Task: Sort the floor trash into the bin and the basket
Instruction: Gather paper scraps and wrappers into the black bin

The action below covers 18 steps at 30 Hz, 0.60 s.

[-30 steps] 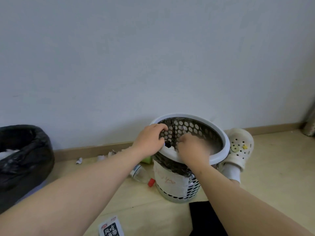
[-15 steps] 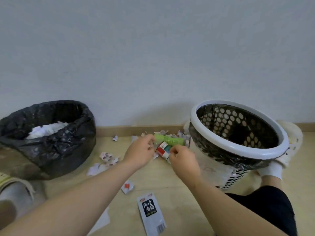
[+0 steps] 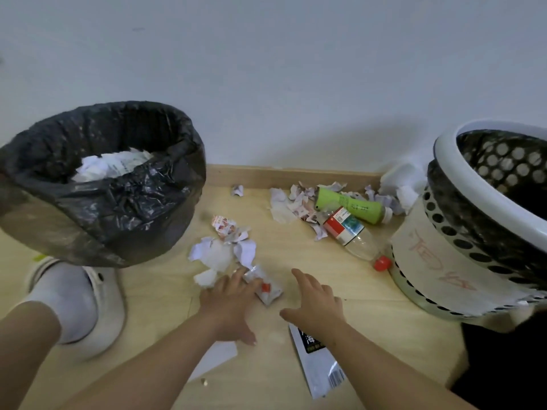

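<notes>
A bin lined with a black bag [image 3: 124,202] stands at the left with white paper inside. A white perforated basket [image 3: 444,247] with a black liner stands at the right. On the wooden floor between them lie torn paper scraps [image 3: 225,250], a clear bottle with a red cap [image 3: 352,235] and a green bottle [image 3: 352,205]. My left hand [image 3: 228,303] is spread open, its fingertips touching a small white wrapper [image 3: 266,288]. My right hand [image 3: 313,303] hovers open just right of it, above a silver snack packet [image 3: 319,365].
The wall and a wooden skirting board close off the far side. My left foot in a white sock and clog [image 3: 85,306] rests beside the bin. A flat sheet of white paper [image 3: 216,359] lies under my left forearm. More scraps [image 3: 293,202] lie by the skirting.
Both hands left the basket rim, passed by the bottles, then drew back toward me to the small wrapper. The view swung left and down, bringing the bin and floor litter into sight.
</notes>
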Available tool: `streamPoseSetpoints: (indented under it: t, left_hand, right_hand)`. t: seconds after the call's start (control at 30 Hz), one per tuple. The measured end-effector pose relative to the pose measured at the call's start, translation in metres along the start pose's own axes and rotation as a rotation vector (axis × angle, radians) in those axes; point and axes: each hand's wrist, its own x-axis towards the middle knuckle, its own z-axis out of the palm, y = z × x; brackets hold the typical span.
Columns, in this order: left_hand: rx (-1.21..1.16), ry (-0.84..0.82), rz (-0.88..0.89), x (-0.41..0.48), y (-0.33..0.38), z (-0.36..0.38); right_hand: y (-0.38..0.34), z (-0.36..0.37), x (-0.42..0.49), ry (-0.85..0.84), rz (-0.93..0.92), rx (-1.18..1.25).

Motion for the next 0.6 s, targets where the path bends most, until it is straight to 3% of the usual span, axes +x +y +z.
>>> streamPoseSetpoints:
  t: [0.2, 0.3, 0.37, 0.6]
  left_hand:
    - [-0.157, 0.552, 0.041, 0.002, -0.03, 0.008]
    - [-0.136, 0.56, -0.047, 0.006, -0.046, 0.011]
    - [-0.179, 0.481, -0.129, 0.007, -0.05, 0.012]
    - [-0.234, 0.356, -0.135, 0.017, -0.033, -0.004]
  right_hand:
    - [-0.031, 0.024, 0.02, 0.015, -0.18, -0.073]
    - [-0.037, 0.033, 0.025, 0.024, -0.184, -0.104]
    - [-0.034, 0.035, 0.026, 0.038, -0.14, -0.041]
    - [-0.018, 0.019, 0.037, 0.031, 0.091, 0.095]
